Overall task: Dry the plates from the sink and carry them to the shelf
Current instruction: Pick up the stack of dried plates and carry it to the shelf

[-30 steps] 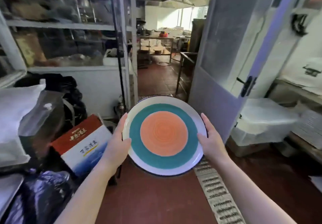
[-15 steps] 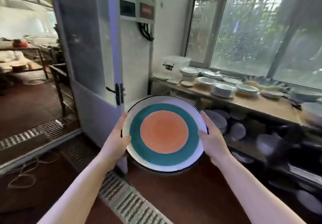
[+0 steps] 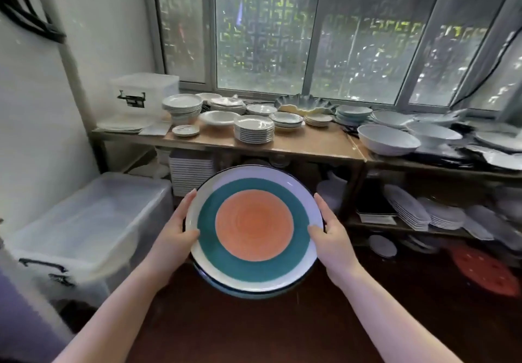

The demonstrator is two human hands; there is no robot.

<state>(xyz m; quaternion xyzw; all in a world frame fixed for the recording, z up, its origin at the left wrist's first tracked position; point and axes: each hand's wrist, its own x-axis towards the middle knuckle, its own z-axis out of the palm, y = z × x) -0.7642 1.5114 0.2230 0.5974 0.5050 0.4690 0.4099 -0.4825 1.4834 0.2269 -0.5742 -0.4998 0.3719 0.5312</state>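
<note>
Now before shelf [image 3: 262,148]: plates [image 3: 254,230], seemingly stacked.

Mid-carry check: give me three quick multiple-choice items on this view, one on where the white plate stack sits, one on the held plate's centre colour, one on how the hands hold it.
1. Where is the white plate stack?
A. on the shelf top
B. on the floor
C. in the clear bin

2. What colour is the centre of the held plate?
A. blue
B. orange
C. black

3. How is the plate held?
A. left hand only
B. resting on the shelf
C. left hand and right hand at opposite rims

Answers: 1 A, the stack stands on the brown top under the window. 2 B, an orange disc inside a teal ring. 3 C, thumbs lie on the rim at each side.
</note>
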